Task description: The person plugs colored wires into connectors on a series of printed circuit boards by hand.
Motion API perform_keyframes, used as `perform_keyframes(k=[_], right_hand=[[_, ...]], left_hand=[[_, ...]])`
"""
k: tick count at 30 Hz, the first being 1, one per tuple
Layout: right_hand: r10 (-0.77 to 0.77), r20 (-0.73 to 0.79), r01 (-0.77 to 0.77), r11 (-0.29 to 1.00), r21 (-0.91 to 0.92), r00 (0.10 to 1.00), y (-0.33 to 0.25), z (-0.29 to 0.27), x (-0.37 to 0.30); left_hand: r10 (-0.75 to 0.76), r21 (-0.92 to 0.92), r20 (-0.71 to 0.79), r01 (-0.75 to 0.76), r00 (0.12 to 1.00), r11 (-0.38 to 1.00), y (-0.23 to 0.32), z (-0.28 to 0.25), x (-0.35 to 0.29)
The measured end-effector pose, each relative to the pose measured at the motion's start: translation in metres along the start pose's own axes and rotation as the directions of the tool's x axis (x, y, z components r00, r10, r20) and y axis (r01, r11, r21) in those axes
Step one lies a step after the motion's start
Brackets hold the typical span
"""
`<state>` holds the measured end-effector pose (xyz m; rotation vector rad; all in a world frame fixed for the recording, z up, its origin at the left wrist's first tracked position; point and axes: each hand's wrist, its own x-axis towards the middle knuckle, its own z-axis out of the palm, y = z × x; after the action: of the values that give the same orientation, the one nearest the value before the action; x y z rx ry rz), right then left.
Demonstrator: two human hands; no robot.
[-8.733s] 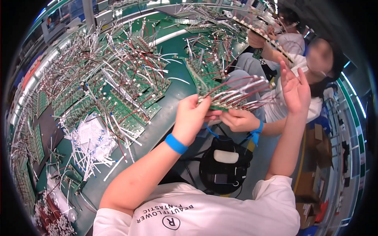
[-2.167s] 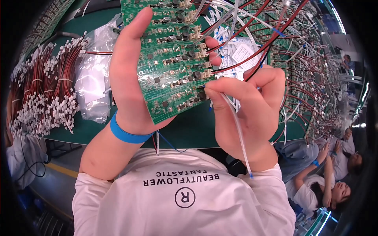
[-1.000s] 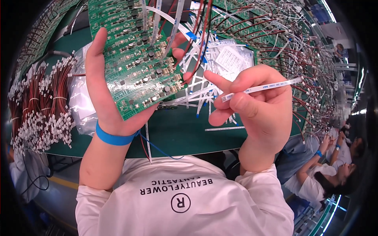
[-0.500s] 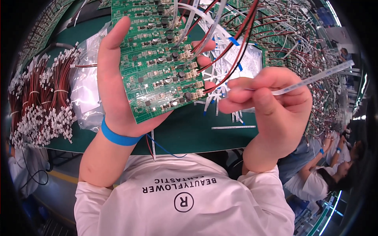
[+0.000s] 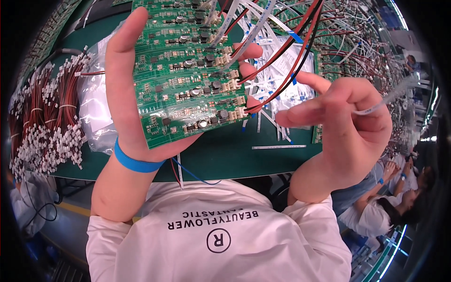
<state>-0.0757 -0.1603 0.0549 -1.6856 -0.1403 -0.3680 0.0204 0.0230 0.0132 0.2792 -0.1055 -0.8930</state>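
Note:
My left hand (image 5: 123, 89) is wrapped round the edge of a panel of joined green circuit boards (image 5: 188, 101), fingertips showing at its far right side. Red and black wires (image 5: 282, 84) run from small white connectors (image 5: 235, 85) along the panel's right edge. Several white flat ribbon cables (image 5: 256, 35) also hang off it. Just right of the lowest connector is my right hand (image 5: 354, 120), thumb and forefinger apart. A loose white ribbon cable (image 5: 369, 111) is caught in its curled fingers, its far end smeared by motion.
Bundled red and black wires with white plugs (image 5: 51, 115) lie at the left, beside a clear plastic bag (image 5: 96, 113). Ribbon cables (image 5: 275, 70) are piled behind the panel; one (image 5: 278, 147) lies nearer. More wired boards (image 5: 336, 58) cover the right. Co-workers (image 5: 376, 216) sit at far right.
My right hand has drawn to the right, away from the connectors, its forefinger stretching out. The loose ribbon cable moves with it. My left hand and the panel have shifted slightly left.

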Motion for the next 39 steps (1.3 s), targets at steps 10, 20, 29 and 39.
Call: perform_keyframes(k=[10,20,29,39], right_hand=[[-0.072,-0.023,0.068,0.99,-0.126,0.997,0.019,0.018,0.003],[-0.194,0.037,0.196,0.979,-0.058,0.98,0.035,0.022,0.005],[-0.218,0.092,0.234,0.939,-0.252,0.972,0.032,0.027,0.005],[-0.275,0.133,0.304,0.894,-0.33,0.952,0.034,0.026,0.006]], left_hand=[[-0.011,0.038,0.016,0.01,1.0,0.999,-0.003,0.003,-0.003],[0.014,-0.004,0.164,-0.014,0.986,1.0,-0.007,-0.013,-0.008],[0.159,0.177,0.261,-0.21,0.952,0.962,-0.005,-0.015,-0.008],[0.027,0.22,0.36,-0.113,0.933,0.969,-0.007,-0.005,-0.001]])
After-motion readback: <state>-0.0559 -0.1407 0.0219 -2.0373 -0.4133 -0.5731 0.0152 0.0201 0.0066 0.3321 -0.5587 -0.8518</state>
